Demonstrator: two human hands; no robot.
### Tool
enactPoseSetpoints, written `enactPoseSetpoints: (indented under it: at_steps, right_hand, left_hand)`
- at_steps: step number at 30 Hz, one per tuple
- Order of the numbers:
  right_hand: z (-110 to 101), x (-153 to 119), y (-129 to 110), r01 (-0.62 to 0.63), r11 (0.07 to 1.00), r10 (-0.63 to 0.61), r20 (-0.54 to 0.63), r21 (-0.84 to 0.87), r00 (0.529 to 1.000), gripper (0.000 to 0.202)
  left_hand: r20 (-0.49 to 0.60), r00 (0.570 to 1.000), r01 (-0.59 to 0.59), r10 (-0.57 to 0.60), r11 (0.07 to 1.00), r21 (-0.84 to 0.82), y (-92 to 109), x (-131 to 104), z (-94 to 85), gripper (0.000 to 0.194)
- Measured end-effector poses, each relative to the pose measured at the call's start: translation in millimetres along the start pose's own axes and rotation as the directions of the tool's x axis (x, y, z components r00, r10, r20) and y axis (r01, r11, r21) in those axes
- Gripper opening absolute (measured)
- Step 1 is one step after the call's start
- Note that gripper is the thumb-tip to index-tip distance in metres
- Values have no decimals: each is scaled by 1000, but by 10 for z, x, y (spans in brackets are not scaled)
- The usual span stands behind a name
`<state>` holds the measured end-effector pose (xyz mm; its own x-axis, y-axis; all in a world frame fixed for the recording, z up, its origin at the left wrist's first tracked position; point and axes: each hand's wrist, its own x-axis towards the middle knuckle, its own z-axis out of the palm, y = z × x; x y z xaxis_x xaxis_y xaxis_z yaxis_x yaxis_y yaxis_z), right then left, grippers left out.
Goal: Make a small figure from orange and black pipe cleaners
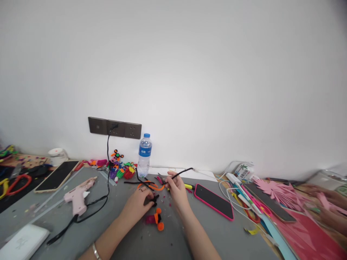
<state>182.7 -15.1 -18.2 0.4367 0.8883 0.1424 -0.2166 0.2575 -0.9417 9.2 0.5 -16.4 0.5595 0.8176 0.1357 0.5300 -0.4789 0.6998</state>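
Observation:
My left hand [140,202] is closed, thumb and fingers pinched on a small bent black pipe cleaner piece [155,200]. Just to its right, my right hand [176,189] grips a long black pipe cleaner [183,172] that sticks out up to the right. Metal jaws [161,177] show beside the right fingertips; whether the hand touches that tool I cannot tell. Between and behind the hands lie an orange pipe cleaner [155,187] and more black ones [130,182]. Below the left fingers rests a small magenta, orange and black fuzzy figure [155,219].
A water bottle [145,155] and several fuzzy figures [130,172] stand at the wall. Left are a pink glue gun [77,198], its cable, and a white box [24,242]. Right are a pink-edged phone [214,202], cables, papers [311,234], and another person's hands [329,204].

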Motion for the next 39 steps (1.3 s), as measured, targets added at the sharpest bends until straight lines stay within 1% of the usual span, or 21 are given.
enactPoseSetpoints:
  at_steps: [4, 6, 9, 12, 15, 18, 22, 25, 29, 31, 34, 36, 39]
  right_hand:
    - [12, -16, 9, -23, 1000, 22, 37, 9, 999, 43]
    - [14, -20, 15, -36, 999, 35, 53, 9, 998, 43]
    - [20, -25, 29, -41, 999, 41, 60, 4, 997, 41]
    - [26, -24, 48, -41, 999, 41, 61, 6, 997, 40]
    - [20, -17, 62, -40, 999, 40, 62, 3, 997, 39]
    - [4, -5, 63, -40, 999, 40, 64, 6, 997, 38]
    - [-8, 6, 41, -35, 999, 34, 47, 22, 998, 39]
    - [6, -6, -4, -40, 998, 38, 57, 44, 998, 40]
    - [53, -55, -99, -45, 997, 37, 139, 56, 990, 40]
    - [82, -85, -143, -38, 999, 31, 204, 30, 978, 37]
    - [128, -124, -183, -12, 1000, 16, 275, -17, 961, 28]
    - [155, -143, -192, 4, 999, 6, 292, -33, 956, 25]
    - [184, -160, -194, 32, 999, -18, 297, -43, 955, 24]
  left_hand:
    - [30, 999, -20, 20, 1000, -1, 20, -10, 20, 13]
    - [31, 999, -9, 10, 999, -32, 21, -19, 39, 15]
    - [13, 1000, 19, -18, 995, -102, 4, -22, 71, 25]
    - [29, 1000, 8, -4, 992, -126, -16, -15, 88, 31]
    - [54, 998, -14, 20, 994, -109, -18, -12, 86, 31]
    - [61, 998, -23, 31, 992, -122, 5, -12, 65, 22]
    - [9, 1000, -25, 28, 977, -213, 55, 3, -7, 7]
    - [-62, 998, -11, -8, 954, -299, 73, 20, -73, 11]
    - [-176, 984, -64, 3, 937, -343, 30, 47, -107, 17]
    - [-183, 983, -62, -11, 919, -391, 1, 61, -98, 17]
    - [-158, 986, -41, -51, 849, -527, -21, 76, -76, 20]
    - [-147, 987, -34, -68, 802, -597, -19, 80, -67, 22]
    - [-159, 984, -39, -80, 773, -633, 1, 78, -71, 23]
